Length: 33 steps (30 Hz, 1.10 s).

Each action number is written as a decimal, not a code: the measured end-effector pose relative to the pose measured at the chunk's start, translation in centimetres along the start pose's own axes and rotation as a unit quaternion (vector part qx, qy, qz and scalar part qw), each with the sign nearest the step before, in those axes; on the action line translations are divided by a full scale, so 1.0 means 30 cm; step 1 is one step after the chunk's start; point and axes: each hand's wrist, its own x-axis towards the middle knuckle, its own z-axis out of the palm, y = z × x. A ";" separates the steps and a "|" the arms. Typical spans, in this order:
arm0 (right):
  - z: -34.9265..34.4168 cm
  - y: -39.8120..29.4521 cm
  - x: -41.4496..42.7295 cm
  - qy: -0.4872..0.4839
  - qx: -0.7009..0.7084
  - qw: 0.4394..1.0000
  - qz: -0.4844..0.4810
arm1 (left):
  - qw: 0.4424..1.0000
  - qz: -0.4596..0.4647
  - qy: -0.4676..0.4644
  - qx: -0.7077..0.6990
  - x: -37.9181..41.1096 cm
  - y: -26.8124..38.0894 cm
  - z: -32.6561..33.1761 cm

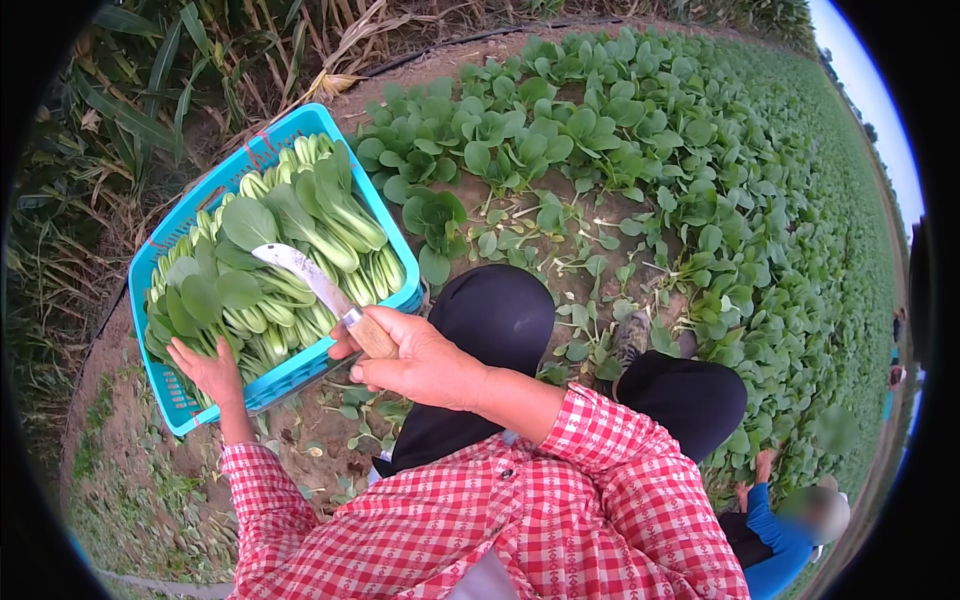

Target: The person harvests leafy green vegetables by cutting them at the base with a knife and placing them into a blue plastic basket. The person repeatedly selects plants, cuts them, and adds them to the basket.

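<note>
A turquoise plastic crate [409, 262] holds rows of bok choy [330, 210], white-green stalks packed side by side with broad dark leaves. My left hand [210, 373] reaches over the crate's near rim and rests against leaves at its lower left, fingers spread. A curved knife [304, 270] with a worn steel blade and a wooden handle is gripped in my right hand [420, 356]. Its blade points up and left above the bok choy in the crate. The undersides of my left fingers are hidden.
Uncut bok choy plants [585, 127] stretch ahead and to the right. Cut leaves [577, 322] litter soil by my knees. Dry corn stalks [247, 60] edge the left. A co-worker [776, 544] in blue crouches at lower right. More turquoise plastic shows beneath the crate.
</note>
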 end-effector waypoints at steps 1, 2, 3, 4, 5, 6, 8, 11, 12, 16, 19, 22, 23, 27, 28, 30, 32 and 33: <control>-0.017 -0.013 -0.044 0.004 0.020 1.000 0.014 | 0.998 0.062 0.017 -0.029 -0.030 0.107 -0.054; -0.028 -0.018 -0.083 0.013 0.052 0.998 0.015 | 0.990 0.125 0.036 -0.054 -0.068 0.186 -0.089; -0.035 -0.022 -0.109 0.012 0.063 0.998 0.006 | 0.979 0.156 0.029 -0.128 -0.119 0.222 -0.105; -0.044 -0.025 -0.142 0.018 0.072 0.997 0.000 | 0.962 0.184 -0.034 -0.201 -0.188 0.252 -0.110; -0.049 -0.022 -0.170 0.023 0.085 0.996 -0.008 | 0.940 0.194 -0.137 -0.244 -0.257 0.298 -0.137; -0.049 -0.023 -0.188 0.017 0.094 0.995 -0.021 | 0.906 0.210 -0.241 -0.279 -0.333 0.326 -0.151; -0.046 -0.028 -0.236 0.018 0.093 0.995 -0.040 | 0.822 0.260 -0.424 -0.276 -0.469 0.402 -0.150; -0.075 -0.008 -0.306 0.020 0.069 0.996 -0.058 | 0.693 0.341 -0.599 -0.211 -0.608 0.519 -0.095; -0.086 -0.013 -0.330 0.020 0.078 0.995 -0.054 | 0.669 0.359 -0.622 -0.193 -0.621 0.569 -0.079; -0.163 -0.042 -0.352 0.003 0.155 0.987 -0.040 | 0.638 0.377 -0.655 -0.147 -0.631 0.711 0.016; -0.326 -0.185 -0.330 0.014 0.047 0.994 -0.093 | 0.635 0.364 -0.671 -0.122 -0.631 0.829 0.099; -0.613 -0.389 -0.258 0.131 0.075 0.977 -0.153 | 0.643 0.326 -0.686 -0.099 -0.645 0.931 0.208; -0.726 -0.432 -0.217 0.160 0.061 0.970 -0.174 | 0.650 0.311 -0.688 -0.088 -0.639 0.953 0.242; -1.203 -0.492 -0.077 0.274 -0.012 0.944 -0.181 | 0.652 0.246 -0.713 -0.078 -0.681 1.050 0.378; -1.328 -0.478 -0.053 0.293 -0.012 0.940 -0.173 | 0.647 0.231 -0.723 -0.080 -0.705 1.074 0.418; -1.546 -0.448 -0.011 0.333 -0.015 0.929 -0.161 | 0.640 0.198 -0.738 -0.086 -0.750 1.127 0.483; -1.698 -0.393 0.033 0.362 0.001 0.920 -0.152 | 0.641 0.164 -0.746 -0.076 -0.772 1.167 0.519; -1.744 -0.372 0.063 0.370 0.013 0.918 -0.142 | 0.643 0.149 -0.748 -0.074 -0.778 1.186 0.539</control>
